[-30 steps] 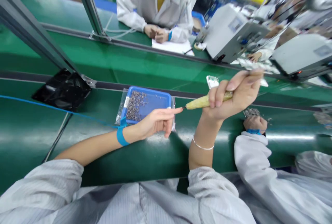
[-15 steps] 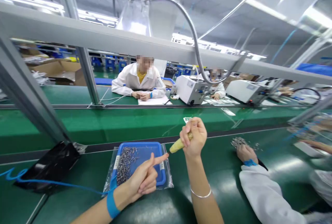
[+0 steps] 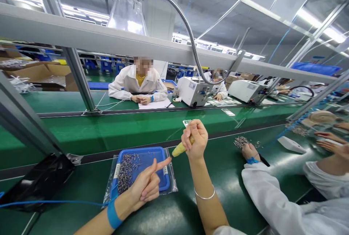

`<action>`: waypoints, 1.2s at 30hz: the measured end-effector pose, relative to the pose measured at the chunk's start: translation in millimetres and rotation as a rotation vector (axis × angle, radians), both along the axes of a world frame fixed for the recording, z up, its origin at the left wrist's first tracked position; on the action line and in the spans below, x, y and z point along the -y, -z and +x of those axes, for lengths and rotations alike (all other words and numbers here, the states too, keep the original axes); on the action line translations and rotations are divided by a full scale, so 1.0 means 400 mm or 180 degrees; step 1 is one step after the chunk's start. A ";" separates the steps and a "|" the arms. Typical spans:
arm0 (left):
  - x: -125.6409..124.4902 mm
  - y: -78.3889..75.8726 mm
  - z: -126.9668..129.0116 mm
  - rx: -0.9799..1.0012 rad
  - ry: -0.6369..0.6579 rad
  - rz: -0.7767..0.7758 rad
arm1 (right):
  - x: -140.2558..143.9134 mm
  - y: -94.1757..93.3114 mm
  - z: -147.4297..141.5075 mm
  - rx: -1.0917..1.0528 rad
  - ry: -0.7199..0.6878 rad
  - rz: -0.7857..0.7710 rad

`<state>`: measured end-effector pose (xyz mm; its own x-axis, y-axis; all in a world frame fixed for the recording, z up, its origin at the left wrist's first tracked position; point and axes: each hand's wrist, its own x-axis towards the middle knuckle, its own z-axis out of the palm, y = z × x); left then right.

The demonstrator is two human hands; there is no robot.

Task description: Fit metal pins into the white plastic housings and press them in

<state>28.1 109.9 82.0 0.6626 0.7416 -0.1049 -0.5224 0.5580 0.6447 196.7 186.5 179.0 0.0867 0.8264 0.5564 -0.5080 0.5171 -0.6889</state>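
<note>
Two hands meet above the blue tray (image 3: pixel 160 155) of small parts: the right hand (image 3: pixel 195 137) is fisted round a yellow-handled tool (image 3: pixel 180 150), the left hand (image 3: pixel 148 183) half-curled, forefinger out, holding nothing visible. Best keep the tip steady at that fingertip.

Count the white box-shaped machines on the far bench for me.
2. One white box-shaped machine stands right of the seated person in a white coat; the second white machine stands further right. Others may be hidden behind the grey frame posts.

White machines (image 3: pixel 194 91) and a seated person (image 3: pixel 137 82) across the green belt (image 3: pixel 109 129)
</note>
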 end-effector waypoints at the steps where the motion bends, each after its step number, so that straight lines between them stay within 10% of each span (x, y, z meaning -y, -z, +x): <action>1: 0.002 -0.003 -0.001 0.0004 -0.0005 -0.0010 | -0.001 0.000 0.001 0.0010 -0.0021 -0.0005; 15: 0.011 -0.013 -0.007 0.0025 -0.0195 -0.0013 | 0.019 -0.005 0.007 0.0342 -0.0381 0.0189; 28: 0.011 -0.068 -0.013 -0.0709 -0.0672 0.0973 | 0.045 -0.017 -0.015 0.0529 -0.0051 0.0761; 32: 0.040 -0.016 -0.065 -0.1862 -0.1457 0.1800 | 0.070 -0.003 -0.076 0.0358 -0.0255 0.0687; 36: 0.067 0.110 -0.159 -0.3259 -0.2350 0.2586 | 0.002 0.017 -0.291 0.0374 -0.0925 0.0097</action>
